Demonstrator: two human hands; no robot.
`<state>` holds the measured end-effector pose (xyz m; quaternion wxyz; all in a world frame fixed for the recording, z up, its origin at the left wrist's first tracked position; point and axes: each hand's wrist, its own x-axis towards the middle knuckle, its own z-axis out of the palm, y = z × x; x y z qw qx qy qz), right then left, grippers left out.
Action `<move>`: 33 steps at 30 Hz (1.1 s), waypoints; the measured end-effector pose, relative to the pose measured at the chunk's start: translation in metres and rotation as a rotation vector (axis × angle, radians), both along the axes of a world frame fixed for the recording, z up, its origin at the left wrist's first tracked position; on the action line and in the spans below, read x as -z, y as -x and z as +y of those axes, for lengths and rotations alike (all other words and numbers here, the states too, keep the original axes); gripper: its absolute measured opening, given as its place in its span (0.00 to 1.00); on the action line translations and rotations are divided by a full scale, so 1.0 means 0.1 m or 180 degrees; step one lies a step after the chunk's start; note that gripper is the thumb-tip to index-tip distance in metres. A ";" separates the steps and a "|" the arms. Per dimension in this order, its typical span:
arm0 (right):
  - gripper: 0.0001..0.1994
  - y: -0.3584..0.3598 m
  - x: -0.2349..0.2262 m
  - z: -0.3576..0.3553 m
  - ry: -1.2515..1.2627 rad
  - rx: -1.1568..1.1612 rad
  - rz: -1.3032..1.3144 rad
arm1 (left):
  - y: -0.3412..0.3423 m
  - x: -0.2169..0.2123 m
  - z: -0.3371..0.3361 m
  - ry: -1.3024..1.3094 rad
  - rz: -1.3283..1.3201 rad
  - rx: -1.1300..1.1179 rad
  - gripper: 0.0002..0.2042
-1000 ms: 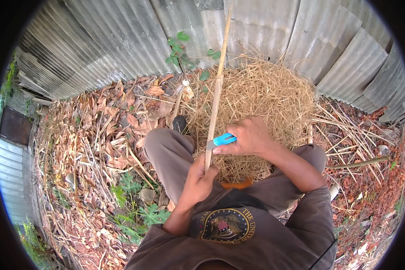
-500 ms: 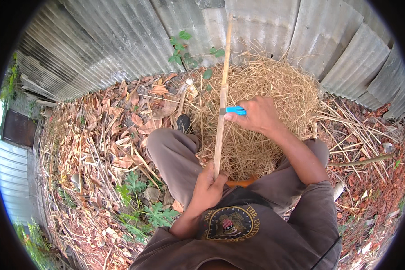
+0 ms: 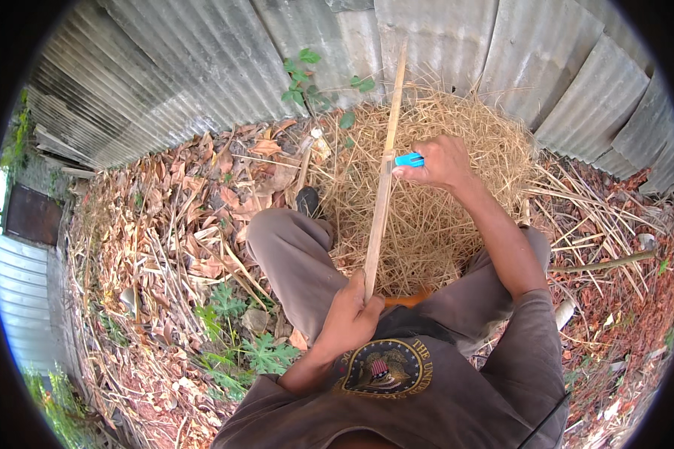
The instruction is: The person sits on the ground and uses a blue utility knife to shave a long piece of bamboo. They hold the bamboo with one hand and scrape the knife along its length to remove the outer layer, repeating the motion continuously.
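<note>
A long, pale bamboo strip [image 3: 382, 206] slants up and away from my lap, its far end against the backdrop of the metal fence. My left hand [image 3: 350, 310] is closed around its near end, close to my shirt. In my right hand [image 3: 440, 163] is a blue utility knife [image 3: 410, 160], gripped with the thumb along its side. The knife's front end meets the strip about midway, where the strip's look changes at a small step. Its blade is hard to make out. A heap of dry straw-like shavings [image 3: 457, 187] lies under both, between my bent legs.
Corrugated metal sheets [image 3: 202, 60] form a fence beyond the heap. Dry leaves [image 3: 172, 194] cover the ground at left, with green weeds [image 3: 269, 355] near my left knee. At right lie thin loose sticks [image 3: 588, 217] and a thicker branch [image 3: 603, 264].
The bamboo strip's far part has swung to the right. My right hand with the knife has shifted right and slightly farther away; my left hand has moved slightly right, still holding the near end.
</note>
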<state>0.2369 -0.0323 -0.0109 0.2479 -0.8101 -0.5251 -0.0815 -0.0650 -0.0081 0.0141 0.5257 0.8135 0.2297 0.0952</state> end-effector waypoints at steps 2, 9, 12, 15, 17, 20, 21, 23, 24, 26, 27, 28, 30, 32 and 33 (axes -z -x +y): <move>0.37 -0.10 -0.01 -0.04 0.0127 -0.0268 -0.0130 | 0.00 -0.08 -0.06 0.0368 0.0003 -0.0169 0.05; 0.39 -0.91 0.02 -0.06 0.0247 0.1573 0.1184 | 0.31 -0.12 -0.02 0.0725 0.0488 0.0296 0.04; 0.42 -1.37 -0.20 -0.35 0.0025 0.2072 0.1091 | 0.69 -0.11 0.07 0.0967 0.0394 0.0907 0.07; 0.43 -0.86 -0.14 -0.21 0.0009 0.1838 0.0919 | 0.58 0.04 0.09 0.2424 -0.0032 0.0567 0.07; 0.43 -0.50 -0.13 -0.12 0.0502 0.1543 0.0983 | 0.42 0.10 0.21 0.3029 -0.0286 0.0395 0.05; 0.41 -0.25 -0.19 -0.12 0.0699 0.1019 0.1103 | 0.11 0.10 0.30 0.3224 -0.0559 0.0385 0.09; 0.41 -0.21 -0.15 -0.13 0.0561 0.0798 0.1077 | 0.01 0.07 0.31 0.3252 -0.0646 0.0412 0.12; 0.39 -0.11 -0.13 -0.16 0.0339 0.0437 0.1047 | -0.12 0.04 0.34 0.3127 -0.0690 0.0348 0.16; 0.38 -0.03 -0.14 -0.14 0.0257 0.0294 0.1039 | -0.16 0.04 0.37 0.2978 -0.0653 0.0254 0.18; 0.37 0.15 -0.14 -0.15 0.0199 -0.0019 0.1009 | -0.24 0.13 0.39 0.2490 -0.0436 0.0016 0.17; 0.36 0.26 -0.17 -0.14 0.0207 -0.0220 0.0989 | -0.27 0.15 0.39 0.2396 -0.0428 -0.0077 0.16; 0.36 0.36 -0.17 -0.15 0.0219 -0.0401 0.0992 | -0.28 0.14 0.38 0.2313 -0.0390 -0.0158 0.15; 0.35 0.49 -0.16 -0.15 0.0428 -0.0643 0.0728 | -0.33 0.11 0.36 0.2224 -0.0321 -0.0234 0.12; 0.36 0.58 -0.16 -0.14 0.0609 -0.0791 0.0558 | -0.32 0.08 0.34 0.2211 -0.0367 -0.0102 0.12; 0.36 0.62 -0.17 -0.13 0.0713 -0.0818 0.0517 | -0.32 0.07 0.33 0.2204 -0.0390 -0.0036 0.12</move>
